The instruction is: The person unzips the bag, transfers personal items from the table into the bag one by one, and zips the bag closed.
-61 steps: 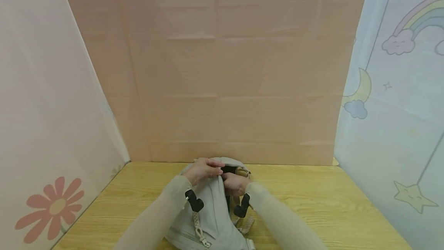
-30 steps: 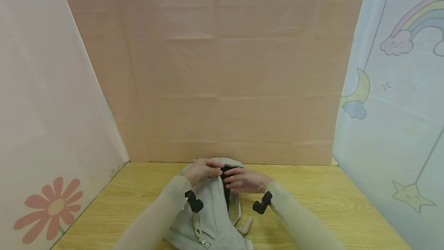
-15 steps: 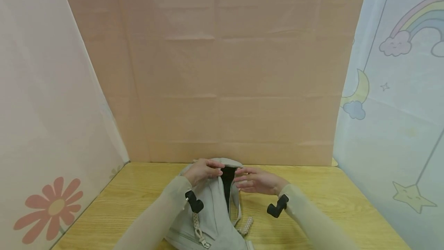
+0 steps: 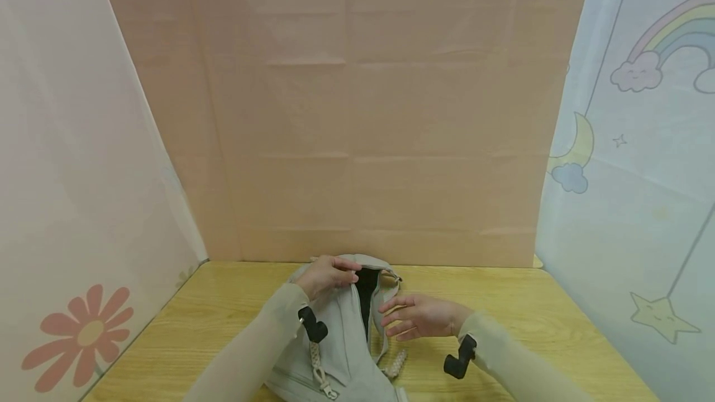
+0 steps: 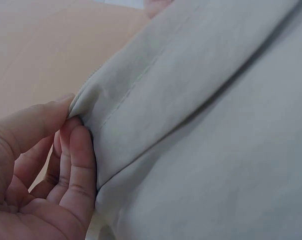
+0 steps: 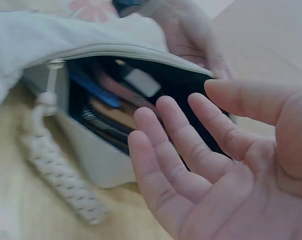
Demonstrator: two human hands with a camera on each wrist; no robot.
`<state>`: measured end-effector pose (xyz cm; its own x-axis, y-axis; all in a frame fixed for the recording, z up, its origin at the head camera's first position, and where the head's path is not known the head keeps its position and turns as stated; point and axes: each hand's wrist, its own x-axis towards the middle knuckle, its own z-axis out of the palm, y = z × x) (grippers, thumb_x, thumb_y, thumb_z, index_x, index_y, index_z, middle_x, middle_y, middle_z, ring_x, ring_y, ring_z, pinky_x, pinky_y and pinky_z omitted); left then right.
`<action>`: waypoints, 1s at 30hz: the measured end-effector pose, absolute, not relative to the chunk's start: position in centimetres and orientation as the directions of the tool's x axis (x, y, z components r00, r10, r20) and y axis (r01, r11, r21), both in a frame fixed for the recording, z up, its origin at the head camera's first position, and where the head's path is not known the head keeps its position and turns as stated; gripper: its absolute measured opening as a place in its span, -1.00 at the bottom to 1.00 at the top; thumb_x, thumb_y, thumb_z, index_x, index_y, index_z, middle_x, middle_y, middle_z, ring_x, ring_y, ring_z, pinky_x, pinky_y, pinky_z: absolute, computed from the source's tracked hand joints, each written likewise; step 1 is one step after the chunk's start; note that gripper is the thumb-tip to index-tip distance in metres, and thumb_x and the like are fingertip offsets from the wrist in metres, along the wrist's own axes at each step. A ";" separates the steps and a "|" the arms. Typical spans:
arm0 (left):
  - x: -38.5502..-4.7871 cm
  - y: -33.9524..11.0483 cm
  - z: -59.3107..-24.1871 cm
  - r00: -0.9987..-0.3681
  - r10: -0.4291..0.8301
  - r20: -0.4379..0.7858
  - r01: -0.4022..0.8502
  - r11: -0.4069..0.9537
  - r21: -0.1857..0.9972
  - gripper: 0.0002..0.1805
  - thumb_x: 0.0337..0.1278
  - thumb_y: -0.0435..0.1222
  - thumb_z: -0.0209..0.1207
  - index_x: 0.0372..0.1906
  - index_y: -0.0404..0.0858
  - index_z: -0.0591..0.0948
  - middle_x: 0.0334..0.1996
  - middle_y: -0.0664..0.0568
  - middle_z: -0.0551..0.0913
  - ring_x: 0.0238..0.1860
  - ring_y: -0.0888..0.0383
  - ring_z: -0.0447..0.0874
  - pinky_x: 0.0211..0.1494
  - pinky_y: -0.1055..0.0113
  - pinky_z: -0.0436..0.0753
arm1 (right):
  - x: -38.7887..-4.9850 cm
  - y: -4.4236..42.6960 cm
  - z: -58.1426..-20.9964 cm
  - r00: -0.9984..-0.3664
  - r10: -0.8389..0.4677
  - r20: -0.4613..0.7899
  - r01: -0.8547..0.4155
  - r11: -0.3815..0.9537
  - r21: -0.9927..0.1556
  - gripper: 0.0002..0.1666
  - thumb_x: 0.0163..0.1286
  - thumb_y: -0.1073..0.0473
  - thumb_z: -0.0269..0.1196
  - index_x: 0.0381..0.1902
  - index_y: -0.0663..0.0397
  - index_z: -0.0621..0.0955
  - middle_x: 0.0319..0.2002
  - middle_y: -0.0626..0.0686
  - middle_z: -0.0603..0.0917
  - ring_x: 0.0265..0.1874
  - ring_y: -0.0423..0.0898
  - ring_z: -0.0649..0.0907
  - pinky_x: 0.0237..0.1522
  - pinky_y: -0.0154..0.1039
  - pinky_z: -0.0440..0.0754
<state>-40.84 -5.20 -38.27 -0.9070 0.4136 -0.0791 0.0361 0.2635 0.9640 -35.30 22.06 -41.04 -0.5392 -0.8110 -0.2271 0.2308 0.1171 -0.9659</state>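
Note:
A pale grey fabric bag (image 4: 329,340) lies on the table with its zipped mouth gaping on the right side. My left hand (image 4: 326,275) pinches the edge of that mouth between thumb and fingers, as the left wrist view shows close up. Just right of the opening, my right hand (image 4: 421,316) hangs with fingers spread and holds nothing. Inside the bag, the right wrist view shows a blue item (image 6: 93,89), a small white object (image 6: 142,82) and a brown item (image 6: 113,115) beside a zip. These are blurred, and their kinds cannot be told.
A braided zip pull (image 6: 61,165) dangles from the bag's opening; another braided cord (image 4: 318,365) lies on its front. The wooden table (image 4: 475,290) meets a brown paper backdrop (image 4: 357,141). Printed cloth walls stand on both sides.
My right hand has come out of the bag's mouth and moved right and slightly toward me, its fingers loosening. The left hand keeps its pinch on the edge.

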 end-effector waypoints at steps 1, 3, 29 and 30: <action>-40.9 -5.3 -38.3 -0.906 0.417 -0.080 0.036 0.263 0.964 -0.60 0.15 -0.34 0.30 0.09 -0.41 0.62 0.03 -0.16 0.66 -0.21 0.23 0.68 -0.02 0.26 0.64 | -35.1 21.9 -41.2 -0.527 -0.815 -0.239 0.235 0.131 -0.963 -0.58 0.56 0.22 -0.10 0.30 0.19 0.37 0.11 0.03 0.57 0.10 -0.02 0.59 0.19 0.00 0.51; -41.0 -5.4 -38.2 -0.903 0.423 -0.080 0.036 0.261 0.965 -0.62 0.16 -0.34 0.29 0.08 -0.40 0.63 0.07 -0.22 0.64 -0.22 0.24 0.68 -0.03 0.27 0.64 | -34.8 21.6 -41.4 -0.503 -0.820 -0.272 0.236 0.172 -0.956 -0.57 0.56 0.21 -0.09 0.30 0.25 0.36 0.11 0.02 0.57 0.08 -0.04 0.60 0.18 0.00 0.51; -41.9 -5.3 -39.1 -0.893 0.439 -0.103 0.024 0.275 0.961 -0.63 0.19 -0.36 0.26 0.10 -0.37 0.62 0.12 -0.23 0.61 -0.23 0.30 0.63 -0.09 0.34 0.62 | -34.1 18.3 -41.6 -0.351 -0.812 -0.467 0.011 0.495 -0.869 -0.56 0.37 0.29 0.10 -0.05 0.71 0.45 -0.61 -0.28 0.46 -0.64 -0.36 0.28 -0.58 -0.47 0.21; -41.9 -5.2 -39.2 -0.893 0.438 -0.103 0.022 0.271 0.962 -0.63 0.19 -0.36 0.26 0.10 -0.38 0.62 0.11 -0.23 0.61 -0.25 0.30 0.63 -0.11 0.35 0.62 | -34.1 18.3 -41.6 -0.351 -0.815 -0.462 0.006 0.491 -0.871 -0.56 0.35 0.29 0.10 -0.06 0.72 0.44 -0.60 -0.28 0.45 -0.64 -0.36 0.28 -0.58 -0.47 0.21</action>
<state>-41.92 -5.24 -39.17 -0.8929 0.4383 -0.1029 0.0223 0.2713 0.9622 -34.07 18.30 -41.64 -0.3513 -0.8145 -0.4617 0.0056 0.4913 -0.8710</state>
